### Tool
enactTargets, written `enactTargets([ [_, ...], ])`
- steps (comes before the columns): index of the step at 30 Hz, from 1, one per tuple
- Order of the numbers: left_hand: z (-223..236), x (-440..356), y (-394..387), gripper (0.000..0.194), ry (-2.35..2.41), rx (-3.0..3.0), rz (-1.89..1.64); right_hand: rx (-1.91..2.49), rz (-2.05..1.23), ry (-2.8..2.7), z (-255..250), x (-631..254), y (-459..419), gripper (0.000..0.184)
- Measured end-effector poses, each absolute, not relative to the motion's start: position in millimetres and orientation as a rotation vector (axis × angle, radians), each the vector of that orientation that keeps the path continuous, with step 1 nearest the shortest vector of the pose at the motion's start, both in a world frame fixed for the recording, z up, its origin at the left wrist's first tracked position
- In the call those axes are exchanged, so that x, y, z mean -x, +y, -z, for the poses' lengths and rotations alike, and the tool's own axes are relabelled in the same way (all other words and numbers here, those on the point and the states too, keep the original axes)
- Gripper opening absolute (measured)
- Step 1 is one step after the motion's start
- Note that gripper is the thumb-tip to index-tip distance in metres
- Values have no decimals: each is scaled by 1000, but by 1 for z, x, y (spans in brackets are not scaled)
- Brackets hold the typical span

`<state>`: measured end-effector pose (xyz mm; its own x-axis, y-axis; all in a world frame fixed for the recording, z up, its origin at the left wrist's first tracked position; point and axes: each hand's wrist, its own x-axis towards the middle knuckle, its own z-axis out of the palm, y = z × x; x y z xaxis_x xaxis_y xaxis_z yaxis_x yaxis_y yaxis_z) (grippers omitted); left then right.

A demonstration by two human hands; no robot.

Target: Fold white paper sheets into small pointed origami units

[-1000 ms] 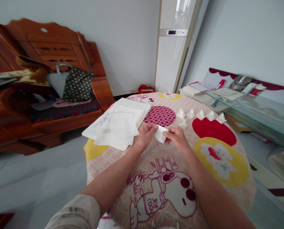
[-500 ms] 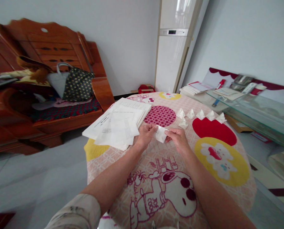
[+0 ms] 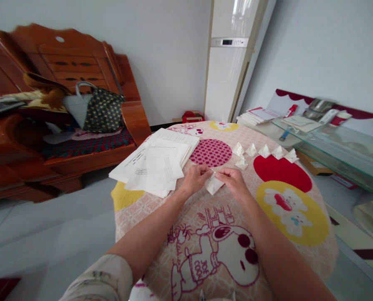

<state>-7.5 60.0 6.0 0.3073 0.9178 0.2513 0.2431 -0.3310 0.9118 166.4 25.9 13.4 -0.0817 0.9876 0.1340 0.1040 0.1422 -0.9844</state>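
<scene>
A small folded piece of white paper (image 3: 213, 185) is held over the middle of the round table, one corner pointing down towards me. My left hand (image 3: 196, 179) pinches its upper left side, and my right hand (image 3: 232, 180) pinches its upper right side; the fingertips of both nearly meet at the top edge. Beyond my right hand lies a row of folded paper pieces (image 3: 264, 151), pointed at the top, with one more paper piece (image 3: 241, 162) just in front of the row. Left of my hands is a stack of printed sheets (image 3: 157, 163).
A patterned cloth (image 3: 161, 217) covers the table. To the right stands a glass shelf (image 3: 337, 146) holding papers, a cup and metal containers. A wooden bench (image 3: 80, 154) with bags (image 3: 103, 110) is at the left; a tall white cabinet-like unit (image 3: 226, 79) stands behind.
The folded paper has turned so a corner points towards me, and it sits slightly lower. Both hands have moved their grip closer together along its top. The row of pieces stays put.
</scene>
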Motion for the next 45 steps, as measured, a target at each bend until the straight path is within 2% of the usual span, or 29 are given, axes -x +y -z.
enactTargets([
  [9,-13,17,58,52,761,-1320,-949,1125,-1127,-1137,-13,-182,28,17],
  [26,-3,23,67,49,691,-1438,-747,1167,-1107,-957,-11,-183,31,14],
  [35,0,23,68,18,862,-1757,-719,1209,-991,-1115,-6,-182,30,15],
  [41,-2,27,68,17,866,-1753,-738,1204,-992,-1143,-4,-182,31,16],
  [45,-2,23,67,35,767,-1528,-708,1188,-996,-1100,-7,-181,30,16],
])
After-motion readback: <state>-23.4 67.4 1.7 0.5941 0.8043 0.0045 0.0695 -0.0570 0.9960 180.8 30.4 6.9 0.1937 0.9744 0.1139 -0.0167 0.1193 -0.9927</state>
